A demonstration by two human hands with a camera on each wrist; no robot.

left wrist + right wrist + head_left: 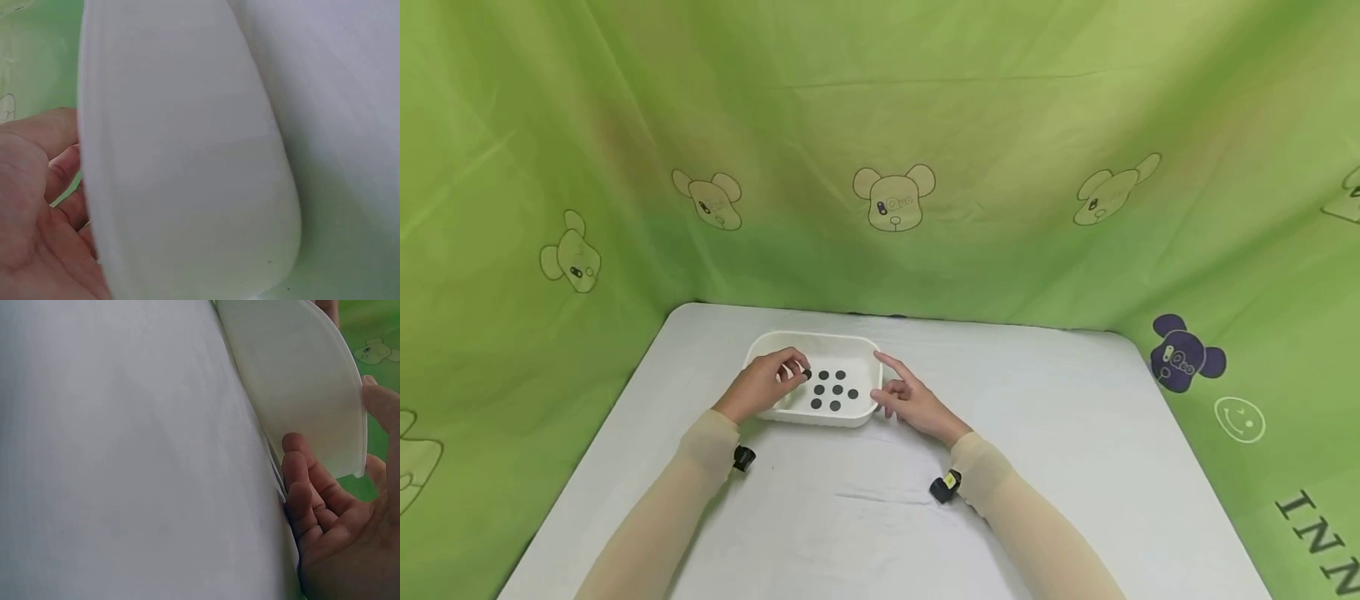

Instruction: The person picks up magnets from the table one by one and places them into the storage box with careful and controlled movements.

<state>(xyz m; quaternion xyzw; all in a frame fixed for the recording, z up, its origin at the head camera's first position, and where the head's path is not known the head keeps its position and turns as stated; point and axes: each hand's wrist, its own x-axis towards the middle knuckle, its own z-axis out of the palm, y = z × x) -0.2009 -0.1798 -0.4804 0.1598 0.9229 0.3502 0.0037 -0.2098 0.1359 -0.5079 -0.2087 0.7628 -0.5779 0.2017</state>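
Note:
Over the left part of a white plastic tray [812, 419], my left hand [762, 385] pinches a small black disc [807, 375] between thumb and fingertips. Several more black round discs [837, 390] lie flat and spaced out on the tray floor. My right hand [919, 408] is at the tray's right end, thumb and extended forefinger touching the rim. In the right wrist view its other fingers bend loosely beside the outer wall [300, 381]. From the left wrist, the tray's side wall [187, 156] hides the fingertips of the left hand [31, 212] and the disc.
The tray stands on a white cloth-covered table [865, 525], toward its far edge. Green curtains [895, 275] printed with bear heads surround the table at the back and sides. Black wrist cameras [744, 457] hang beneath both sleeves, close over the cloth.

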